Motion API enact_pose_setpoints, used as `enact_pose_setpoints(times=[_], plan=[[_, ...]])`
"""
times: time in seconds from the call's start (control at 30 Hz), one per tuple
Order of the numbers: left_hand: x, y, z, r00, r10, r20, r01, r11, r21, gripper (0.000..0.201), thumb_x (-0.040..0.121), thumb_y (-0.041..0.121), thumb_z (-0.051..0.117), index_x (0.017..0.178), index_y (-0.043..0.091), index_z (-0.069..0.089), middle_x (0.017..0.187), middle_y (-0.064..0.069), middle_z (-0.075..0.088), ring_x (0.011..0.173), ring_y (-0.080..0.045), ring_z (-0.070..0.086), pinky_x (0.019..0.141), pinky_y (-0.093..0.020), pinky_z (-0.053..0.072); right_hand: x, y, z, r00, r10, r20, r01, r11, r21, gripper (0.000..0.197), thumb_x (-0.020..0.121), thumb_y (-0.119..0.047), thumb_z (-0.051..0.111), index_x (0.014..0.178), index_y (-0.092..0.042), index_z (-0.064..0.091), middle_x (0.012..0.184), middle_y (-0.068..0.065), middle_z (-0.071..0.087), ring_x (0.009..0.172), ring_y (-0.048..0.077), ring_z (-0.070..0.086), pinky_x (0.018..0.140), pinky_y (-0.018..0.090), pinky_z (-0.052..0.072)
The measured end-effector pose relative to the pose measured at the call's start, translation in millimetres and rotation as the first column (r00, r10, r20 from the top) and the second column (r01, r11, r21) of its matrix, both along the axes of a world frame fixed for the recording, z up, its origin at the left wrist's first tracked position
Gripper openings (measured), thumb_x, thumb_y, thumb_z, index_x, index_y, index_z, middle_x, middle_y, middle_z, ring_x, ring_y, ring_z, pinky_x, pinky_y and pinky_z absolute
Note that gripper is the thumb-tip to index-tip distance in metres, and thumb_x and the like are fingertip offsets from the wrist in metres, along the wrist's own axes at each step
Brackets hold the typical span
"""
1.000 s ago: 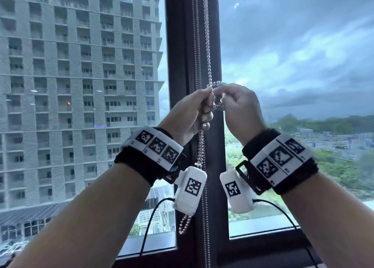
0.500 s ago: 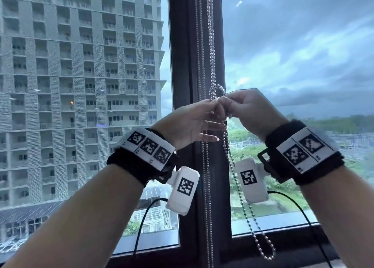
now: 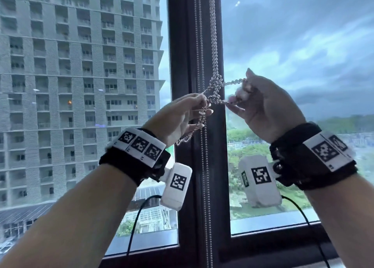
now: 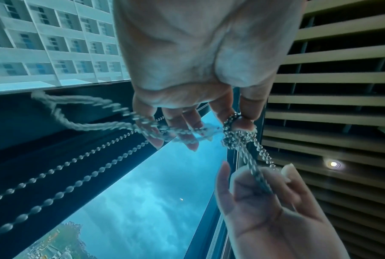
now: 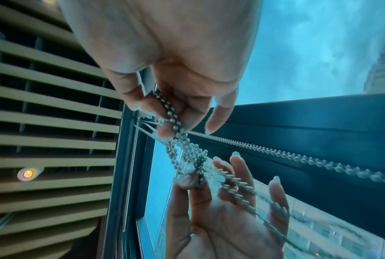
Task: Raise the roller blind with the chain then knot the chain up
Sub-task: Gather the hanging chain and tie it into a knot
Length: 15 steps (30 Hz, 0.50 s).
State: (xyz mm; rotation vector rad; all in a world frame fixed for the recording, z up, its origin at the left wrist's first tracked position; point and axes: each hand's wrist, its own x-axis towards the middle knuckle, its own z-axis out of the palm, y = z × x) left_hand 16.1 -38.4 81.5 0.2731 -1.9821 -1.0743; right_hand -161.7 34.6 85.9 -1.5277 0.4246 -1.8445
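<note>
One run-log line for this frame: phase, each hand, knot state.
phase: knotting | left hand: pinches chain | right hand: pinches chain loop | knot: formed, loose | blind: out of view

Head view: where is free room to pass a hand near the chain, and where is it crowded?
Free: before the glass right of the dark window frame, above the right hand; also low on the frame, between the two white wrist cameras. Crowded: the silver bead chain's knot, with left hand and both hands' fingers pinching strands.
</note>
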Motion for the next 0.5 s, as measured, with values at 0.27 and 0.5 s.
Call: enact_pose_setpoints(times=[0.27, 0.5], plan=[[-8, 6, 4, 0.995, -0.005, 0.101, 0.018, 0.991, -0.131, 0.030, 0.091, 0.029, 0.044, 0.068, 0.031, 0.064, 0.079, 0.019, 0.062, 0.102, -0.011, 0.054, 0.106, -0.048, 0.031, -16, 10, -17, 0.997, -0.052, -0.058, 0.049, 0.998, -0.049, 0.020, 0.092, -0.016, 0.050, 0.072, -0.013, 0.055, 0.051, -0.006, 0.024, 0.043, 0.008, 0.022, 0.045, 0.017, 0.031], [-21, 2, -1, 0.994, 0.111, 0.004, -0.108, 0.979, -0.173, 0.018, 0.085, 0.038, 0.055, 0.079, 0.034, 0.071, 0.083, 0.019, 0.064, 0.087, -0.003, 0.054, 0.094, -0.040, 0.037, -11, 9, 4, 0.998, 0.056, -0.015, -0.057, 0.991, -0.117, 0.020, 0.097, -0.016, 0.041, 0.102, -0.013, 0.060, 0.059, -0.003, 0.045, 0.054, 0.010, 0.044, 0.067, 0.029, 0.055]])
